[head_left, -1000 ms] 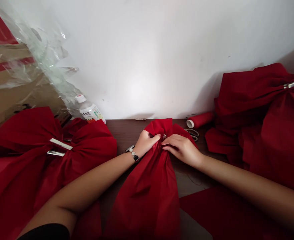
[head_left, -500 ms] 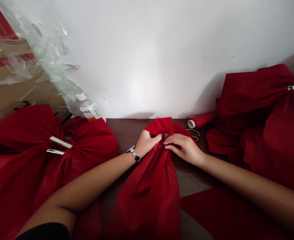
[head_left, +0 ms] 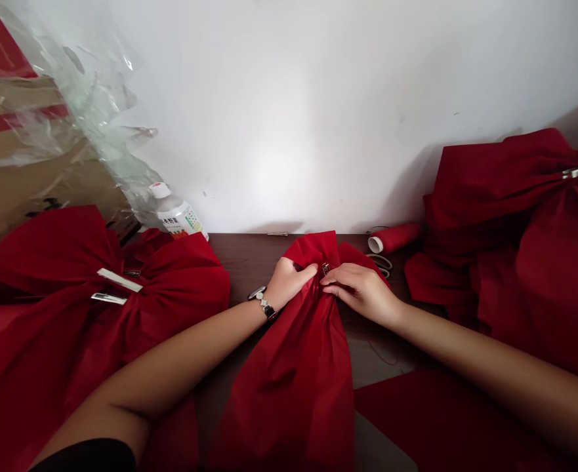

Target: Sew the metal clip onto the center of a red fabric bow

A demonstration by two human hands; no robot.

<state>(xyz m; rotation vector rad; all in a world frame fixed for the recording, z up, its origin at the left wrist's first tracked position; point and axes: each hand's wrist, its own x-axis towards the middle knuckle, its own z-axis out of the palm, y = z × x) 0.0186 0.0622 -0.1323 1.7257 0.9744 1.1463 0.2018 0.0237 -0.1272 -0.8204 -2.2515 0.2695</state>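
A piece of red fabric (head_left: 293,373) lies on the dark wooden table (head_left: 247,262), gathered into pleats at its middle. My left hand (head_left: 289,280), with a watch on its wrist, is closed and pinches the gathered folds from the left. My right hand (head_left: 360,288) is closed on the same gathers from the right. A small metal clip (head_left: 325,267) shows between the two hands at the pinch. Beyond the pinch the cloth fans out toward the wall.
A gathered red bow with long metal clips (head_left: 116,285) lies at left, and a pile of red bows (head_left: 515,242) at right. A red thread spool (head_left: 394,237), scissors (head_left: 380,261), a plastic bottle (head_left: 175,215), a cardboard box (head_left: 27,170) and clear plastic wrap stand by the white wall.
Both hands stay pinched on the gathered fabric; only the view has shifted very slightly.
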